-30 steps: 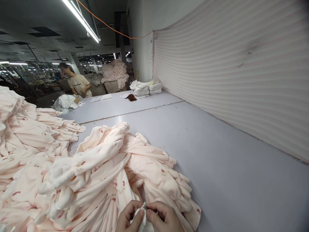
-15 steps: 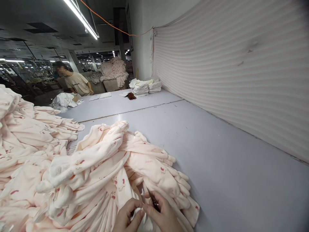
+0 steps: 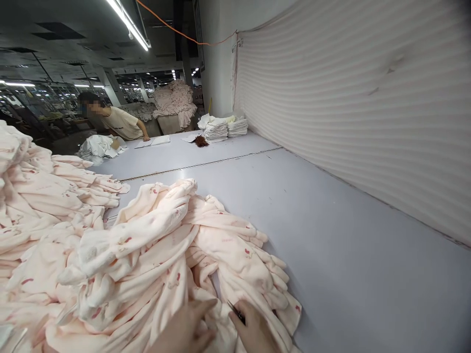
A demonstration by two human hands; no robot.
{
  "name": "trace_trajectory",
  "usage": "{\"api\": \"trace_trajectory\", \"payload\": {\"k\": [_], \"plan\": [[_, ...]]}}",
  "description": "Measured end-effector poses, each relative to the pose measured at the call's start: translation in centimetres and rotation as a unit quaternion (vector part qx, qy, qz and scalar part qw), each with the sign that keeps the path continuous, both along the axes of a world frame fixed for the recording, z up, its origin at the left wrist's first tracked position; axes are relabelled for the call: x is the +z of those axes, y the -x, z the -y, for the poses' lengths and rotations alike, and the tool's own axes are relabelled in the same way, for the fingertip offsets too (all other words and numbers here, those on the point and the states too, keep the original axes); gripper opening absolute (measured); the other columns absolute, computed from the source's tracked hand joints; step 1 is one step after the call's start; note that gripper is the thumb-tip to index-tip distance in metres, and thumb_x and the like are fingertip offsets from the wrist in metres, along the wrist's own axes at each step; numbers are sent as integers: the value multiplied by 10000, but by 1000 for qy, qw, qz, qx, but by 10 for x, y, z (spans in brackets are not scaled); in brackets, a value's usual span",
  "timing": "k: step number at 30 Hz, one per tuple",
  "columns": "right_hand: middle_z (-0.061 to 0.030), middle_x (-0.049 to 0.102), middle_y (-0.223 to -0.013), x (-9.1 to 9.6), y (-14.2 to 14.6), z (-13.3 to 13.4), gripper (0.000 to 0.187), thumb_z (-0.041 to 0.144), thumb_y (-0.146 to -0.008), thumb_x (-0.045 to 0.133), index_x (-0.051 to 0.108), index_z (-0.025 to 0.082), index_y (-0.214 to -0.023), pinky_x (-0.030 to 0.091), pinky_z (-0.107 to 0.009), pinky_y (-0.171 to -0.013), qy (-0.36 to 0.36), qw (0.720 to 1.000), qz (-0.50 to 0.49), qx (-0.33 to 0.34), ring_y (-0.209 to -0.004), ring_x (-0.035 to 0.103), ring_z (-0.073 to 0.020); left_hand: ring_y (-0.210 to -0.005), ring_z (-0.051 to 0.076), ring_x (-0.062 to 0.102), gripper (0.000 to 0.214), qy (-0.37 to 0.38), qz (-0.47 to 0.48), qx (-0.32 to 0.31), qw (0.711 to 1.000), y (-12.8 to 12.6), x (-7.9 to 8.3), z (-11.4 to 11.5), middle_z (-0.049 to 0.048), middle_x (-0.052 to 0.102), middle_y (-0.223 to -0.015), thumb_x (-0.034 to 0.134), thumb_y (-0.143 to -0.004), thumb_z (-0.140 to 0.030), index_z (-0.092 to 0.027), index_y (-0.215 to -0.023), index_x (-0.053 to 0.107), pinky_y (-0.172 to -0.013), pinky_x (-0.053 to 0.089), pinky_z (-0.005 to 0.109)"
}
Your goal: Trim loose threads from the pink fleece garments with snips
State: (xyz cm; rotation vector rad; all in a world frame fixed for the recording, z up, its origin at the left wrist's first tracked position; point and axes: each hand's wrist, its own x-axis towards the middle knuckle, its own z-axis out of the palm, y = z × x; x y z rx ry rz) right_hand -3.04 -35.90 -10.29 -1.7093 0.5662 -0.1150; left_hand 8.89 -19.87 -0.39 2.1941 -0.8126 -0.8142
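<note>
Soft pale-pink fleece garments (image 3: 147, 255) with small red prints lie heaped in front of me. My left hand (image 3: 186, 327), smeared a little by motion, rests over the near cloth with its fingers stretched and apart. Beside it, my right hand (image 3: 255, 327) is closed around dark thread snips (image 3: 237, 312), their tips pointing up and to the left. Part of the snips is covered by the right fingers. A fold of pale cloth runs between the two hands.
A grey table (image 3: 331, 235) extends to the right, along a wall covered in striped cloth (image 3: 349, 108). Farther back are stacked white cloths (image 3: 216, 129), a brown tuft (image 3: 200, 141) and crumpled white fabric (image 3: 99, 147). Across the table, a person (image 3: 125, 123) leans with a hand on it.
My left hand has let go of the small white piece pinched between both hands and spread leftward over the garments. My right hand still holds the snips. The person opposite has leaned onto the table.
</note>
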Motion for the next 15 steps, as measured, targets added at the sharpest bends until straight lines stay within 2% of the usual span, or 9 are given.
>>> {"api": "trace_trajectory", "payload": {"k": [1,3,4,5,7,9,11,13,15], "plan": [[6,598,-627,0,-2,-2,230,353,-793,580,584,191,-630,439,-276,-630,-11,1000,3,13,-651,582,-188,-842,296,634,590,-28,-3,-17,999,8,-13,7,73,718,-903,706,-597,-120,-262,-1167,652,-776,438,352],[13,617,-606,3,-3,-2,315,416,-860,516,615,184,-671,456,-249,-589,-36,999,9,40,-625,610,-176,-776,271,623,447,-24,-14,-19,999,17,-28,19,56,697,-810,629,-619,-85,-232,-1037,693,-724,421,328],[6,642,-622,5,-3,0,350,449,-878,492,636,179,-706,472,-249,-592,-50,998,12,41,-639,631,-181,-762,249,610,329,-7,-19,-12,1000,17,-30,23,41,675,-776,577,-656,-81,-216,-934,690,-708,413,309],[-8,674,-671,6,-2,1,371,479,-881,484,658,175,-759,493,-259,-624,-61,998,16,28,-685,655,-195,-760,225,597,242,11,-22,-5,1000,16,-28,24,28,651,-770,524,-699,-83,-208,-860,655,-696,409,287],[-41,721,-829,7,1,5,367,506,-849,533,682,175,-902,516,-300,-749,-69,997,34,-27,-841,674,-236,-755,191,565,157,56,-57,21,997,9,-17,22,1,597,-763,477,-754,-107,-209,-831,567,-675,406,254],[-63,716,-991,8,4,7,370,462,-788,627,670,190,-1035,495,-328,-869,-61,993,72,-75,-988,645,-262,-735,172,530,121,117,-129,56,983,2,-5,15,-16,556,-767,515,-769,-147,-217,-867,519,-649,401,237],[-79,689,-1080,11,3,6,391,376,-753,670,650,201,-1101,474,-332,-919,-39,989,118,-78,-1060,612,-267,-740,166,510,144,174,-196,85,961,-2,1,6,-18,544,-787,584,-764,-186,-221,-884,513,-646,393,234],[-86,675,-1069,17,-2,4,315,306,-747,660,664,192,-1040,477,-320,-897,-20,987,143,-70,-1034,612,-262,-742,161,496,163,199,-212,95,952,-2,1,-4,-16,539,-810,622,-767,-232,-224,-897,525,-654,388,235],[-57,675,-900,27,-8,3,175,278,-763,624,669,178,-899,499,-288,-775,-31,991,120,-55,-866,636,-232,-707,152,487,134,187,-202,91,957,-1,0,-12,-20,531,-779,599,-789,-273,-224,-901,542,-641,385,228]]}}
